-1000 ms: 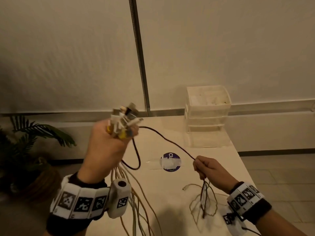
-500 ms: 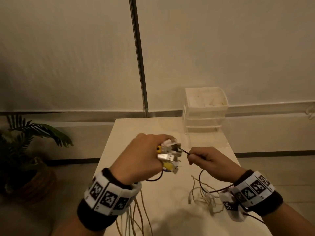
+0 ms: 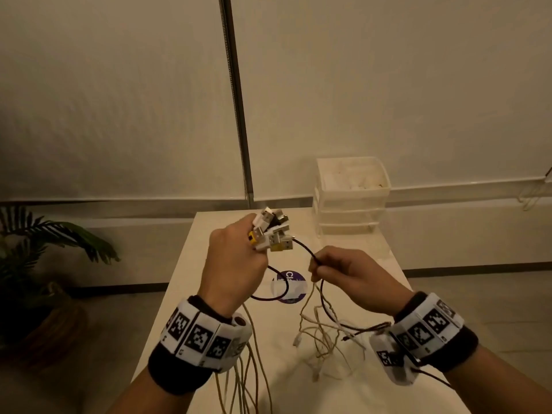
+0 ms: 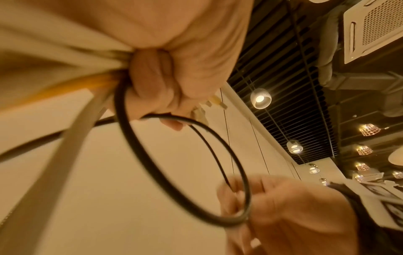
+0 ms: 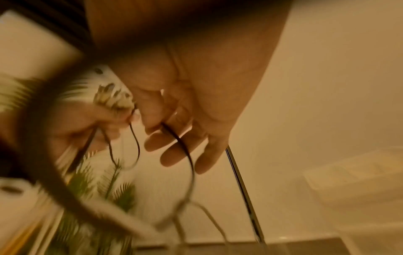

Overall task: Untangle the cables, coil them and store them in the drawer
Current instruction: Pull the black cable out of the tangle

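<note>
My left hand [image 3: 236, 264] is fisted around a bundle of cables, with their USB plugs [image 3: 270, 231] sticking out above the fist and the cords [image 3: 248, 375] hanging below the wrist. A black cable [image 3: 304, 249] runs from that bundle to my right hand [image 3: 337, 270], which pinches it between thumb and fingers, then drops toward the table. In the left wrist view the black cable [image 4: 185, 172] forms a loop under the fist. In the right wrist view it [image 5: 181, 141] passes between my fingertips. A loose tangle of pale cables [image 3: 325, 339] lies on the table [image 3: 194, 294].
A translucent drawer unit [image 3: 351, 195], top drawer open, stands at the table's far right. A round purple sticker [image 3: 291, 286] marks the table centre. A potted plant [image 3: 38, 264] is on the floor to the left. A wall with a metal strip rises behind.
My left hand dropped from a raised position and then lifted a little; my right hand slid along the black cable to close beside the plugs, then drew slightly away.
</note>
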A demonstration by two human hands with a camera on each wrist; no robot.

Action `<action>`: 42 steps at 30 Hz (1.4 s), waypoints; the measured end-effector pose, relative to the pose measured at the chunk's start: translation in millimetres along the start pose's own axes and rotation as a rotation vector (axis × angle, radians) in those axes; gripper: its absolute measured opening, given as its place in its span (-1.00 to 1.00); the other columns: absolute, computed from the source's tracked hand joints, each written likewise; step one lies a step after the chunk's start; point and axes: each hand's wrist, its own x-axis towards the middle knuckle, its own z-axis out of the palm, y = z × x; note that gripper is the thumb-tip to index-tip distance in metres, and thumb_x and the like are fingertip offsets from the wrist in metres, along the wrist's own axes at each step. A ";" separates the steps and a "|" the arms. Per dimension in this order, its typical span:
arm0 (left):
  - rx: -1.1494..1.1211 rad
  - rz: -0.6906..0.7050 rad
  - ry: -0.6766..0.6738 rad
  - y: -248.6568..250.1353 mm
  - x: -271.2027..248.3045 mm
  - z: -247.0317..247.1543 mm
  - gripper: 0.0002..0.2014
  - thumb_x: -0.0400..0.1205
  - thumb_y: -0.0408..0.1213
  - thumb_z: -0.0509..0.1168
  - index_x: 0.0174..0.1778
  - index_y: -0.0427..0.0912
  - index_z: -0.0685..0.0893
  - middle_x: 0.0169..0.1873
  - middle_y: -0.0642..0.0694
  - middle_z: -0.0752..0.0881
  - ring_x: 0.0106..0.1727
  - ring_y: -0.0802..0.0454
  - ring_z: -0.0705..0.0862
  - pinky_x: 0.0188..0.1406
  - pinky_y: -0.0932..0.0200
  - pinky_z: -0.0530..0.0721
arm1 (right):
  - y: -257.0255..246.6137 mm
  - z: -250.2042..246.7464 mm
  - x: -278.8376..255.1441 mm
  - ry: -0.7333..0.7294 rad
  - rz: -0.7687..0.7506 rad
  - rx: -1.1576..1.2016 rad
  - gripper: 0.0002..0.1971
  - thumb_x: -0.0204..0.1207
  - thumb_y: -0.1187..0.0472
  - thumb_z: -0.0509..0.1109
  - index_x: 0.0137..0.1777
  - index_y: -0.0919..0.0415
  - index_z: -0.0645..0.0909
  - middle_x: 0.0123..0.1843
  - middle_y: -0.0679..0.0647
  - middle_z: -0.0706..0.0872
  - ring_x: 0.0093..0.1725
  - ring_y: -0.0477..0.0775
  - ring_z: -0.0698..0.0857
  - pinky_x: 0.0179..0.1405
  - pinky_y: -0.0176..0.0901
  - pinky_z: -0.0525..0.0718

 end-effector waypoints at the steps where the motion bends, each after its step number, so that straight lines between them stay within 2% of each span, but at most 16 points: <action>1: 0.001 -0.014 0.020 -1.4 -0.6 -2.1 -0.79 0.50 -0.59 0.23 -0.23 -0.19 0.66 -0.46 0.09 0.63 -0.36 0.09 0.61 -0.38 0.07 0.56 | 4.6 4.6 -2.5 0.011 0.011 -0.017 -0.88 0.63 0.39 0.30 0.03 0.27 0.67 -0.11 0.04 0.80 -0.06 -0.12 0.77 0.05 -0.32 0.67; 5: 0.017 0.011 0.071 3.3 -3.5 -2.2 -0.62 0.50 -0.60 0.25 -0.38 0.05 0.46 -0.54 0.17 0.49 -0.48 0.19 0.47 -0.47 0.43 0.41 | 7.4 20.3 -5.9 0.093 0.084 0.095 -0.84 0.63 0.41 0.28 0.02 0.29 0.69 -0.07 0.07 0.84 -0.01 -0.07 0.79 0.05 -0.28 0.71; 7: 0.010 0.013 0.138 2.5 -1.1 -3.5 -0.55 0.50 -0.59 0.25 -0.41 0.13 0.38 -0.56 0.19 0.45 -0.52 0.22 0.43 -0.46 0.49 0.40 | 3.6 23.9 -4.7 0.078 0.085 0.124 -0.82 0.65 0.40 0.25 0.02 0.25 0.70 -0.06 0.07 0.84 0.01 -0.05 0.79 0.08 -0.22 0.73; 10: 0.036 0.026 0.238 -2.5 0.7 -10.8 -0.61 0.50 -0.63 0.26 -0.39 0.01 0.40 -0.56 0.20 0.41 -0.53 0.22 0.41 -0.48 0.42 0.29 | 3.0 26.0 -4.7 0.086 0.021 -0.036 -0.82 0.66 0.35 0.25 0.00 0.17 0.68 -0.14 -0.02 0.82 -0.07 -0.15 0.77 0.04 -0.32 0.68; 12: 0.034 -0.009 0.322 -6.5 3.4 -19.0 -0.66 0.51 -0.62 0.25 -0.34 -0.05 0.45 -0.52 0.21 0.41 -0.50 0.27 0.40 -0.47 0.44 0.39 | 12.2 22.4 -7.5 0.064 0.034 -0.146 -0.83 0.68 0.31 0.23 -0.04 0.14 0.65 -0.20 -0.08 0.77 -0.15 -0.18 0.71 -0.04 -0.33 0.62; 16: 0.002 -0.095 0.491 -14.4 10.5 -39.1 -0.75 0.56 -0.59 0.22 -0.25 -0.12 0.52 -0.46 0.20 0.45 -0.43 0.28 0.44 -0.42 0.44 0.36 | 40.6 14.8 -22.2 -0.009 0.178 -0.238 -0.78 0.71 0.28 0.16 -0.13 0.11 0.57 -0.17 -0.01 0.74 -0.12 -0.03 0.69 -0.05 -0.04 0.64; 18: 0.022 0.015 0.434 -10.2 8.8 -39.9 -0.79 0.56 -0.53 0.18 -0.23 -0.13 0.57 -0.45 0.20 0.50 -0.46 0.26 0.46 -0.42 0.46 0.44 | 35.7 14.8 -22.0 0.113 0.187 -0.047 -0.80 0.70 0.29 0.16 -0.08 0.12 0.59 -0.06 0.04 0.74 -0.04 0.01 0.70 0.03 0.13 0.71; 20: -0.059 0.108 0.317 -2.6 2.1 -30.0 -0.81 0.55 -0.50 0.15 -0.19 -0.20 0.66 -0.41 0.11 0.65 -0.42 0.15 0.57 -0.37 0.47 0.52 | 14.4 20.0 -9.5 0.218 0.121 0.098 -0.87 0.66 0.32 0.24 0.07 0.10 0.56 0.09 -0.07 0.73 0.07 -0.08 0.69 0.11 -0.03 0.70; 22: -0.136 0.156 0.188 4.8 -1.5 -19.3 -0.78 0.57 -0.53 0.19 -0.12 -0.23 0.73 -0.34 0.00 0.75 -0.31 0.10 0.66 -0.36 0.30 0.59 | -9.4 29.2 11.8 0.218 0.027 0.062 -0.68 0.60 0.30 0.35 0.27 -0.03 0.46 0.22 -0.29 0.64 0.17 -0.20 0.65 0.11 -0.24 0.67; 24: -0.151 0.167 0.118 7.7 -2.7 -14.2 -0.76 0.57 -0.57 0.25 -0.08 -0.19 0.76 -0.32 -0.03 0.77 -0.29 0.07 0.66 -0.34 0.19 0.60 | -25.9 36.8 28.2 0.184 -0.024 -0.028 -0.53 0.56 0.28 0.40 0.39 -0.11 0.41 0.25 -0.35 0.60 0.19 -0.20 0.64 0.09 -0.23 0.67; 27: -0.164 0.171 0.201 3.6 -2.1 -23.3 -0.76 0.57 -0.55 0.21 -0.12 -0.15 0.72 -0.32 0.01 0.75 -0.28 0.08 0.66 -0.34 0.23 0.59 | -29.0 43.2 33.2 0.020 -0.068 -0.071 -0.85 0.64 0.26 0.28 0.10 0.10 0.65 0.01 -0.13 0.78 0.02 -0.14 0.72 0.09 -0.08 0.69; 30: -0.160 0.110 0.318 -10.7 -0.3 -40.3 -0.75 0.59 -0.57 0.25 -0.17 -0.12 0.69 -0.33 0.05 0.72 -0.31 0.14 0.64 -0.35 0.17 0.60 | -7.7 47.0 20.9 -0.087 0.001 -0.063 -0.80 0.69 0.31 0.17 -0.08 0.18 0.61 -0.16 -0.05 0.78 -0.08 -0.07 0.73 0.07 0.04 0.68; 33: -0.123 0.091 0.386 -17.7 -4.5 -50.9 -0.70 0.58 -0.62 0.26 -0.19 -0.07 0.62 -0.40 0.18 0.61 -0.36 0.33 0.59 -0.37 0.45 0.49 | 17.7 37.8 15.3 -0.024 0.045 0.004 -0.81 0.68 0.40 0.16 -0.07 0.30 0.59 -0.14 0.08 0.76 -0.12 -0.03 0.72 0.02 0.04 0.72; 37: -0.126 0.121 0.492 -18.3 -10.9 -51.8 -0.69 0.57 -0.64 0.26 -0.17 -0.08 0.54 -0.39 0.28 0.51 -0.37 0.48 0.56 -0.35 0.61 0.46 | 44.5 30.0 19.5 -0.030 0.069 -0.201 -0.81 0.69 0.29 0.16 -0.05 0.11 0.60 -0.07 -0.03 0.76 -0.07 0.07 0.68 0.04 0.01 0.67; 40: -0.165 0.177 0.597 -15.6 -13.9 -54.3 -0.88 0.63 -0.40 0.22 -0.16 -0.09 0.52 -0.38 0.26 0.49 -0.36 0.46 0.56 -0.31 0.59 0.48 | 67.9 29.9 18.9 -0.055 0.179 -0.325 -0.79 0.70 0.22 0.15 -0.11 -0.03 0.55 -0.08 -0.03 0.75 -0.09 0.11 0.66 0.00 0.07 0.63; 42: -0.152 0.185 0.623 -16.0 -14.7 -59.1 -0.90 0.62 -0.37 0.20 -0.16 -0.09 0.52 -0.37 0.26 0.49 -0.33 0.49 0.56 -0.29 0.58 0.49 | 77.5 28.4 13.6 -0.033 0.268 -0.312 -0.79 0.70 0.24 0.15 -0.12 0.03 0.55 -0.06 -0.01 0.77 -0.02 0.09 0.69 0.02 0.08 0.68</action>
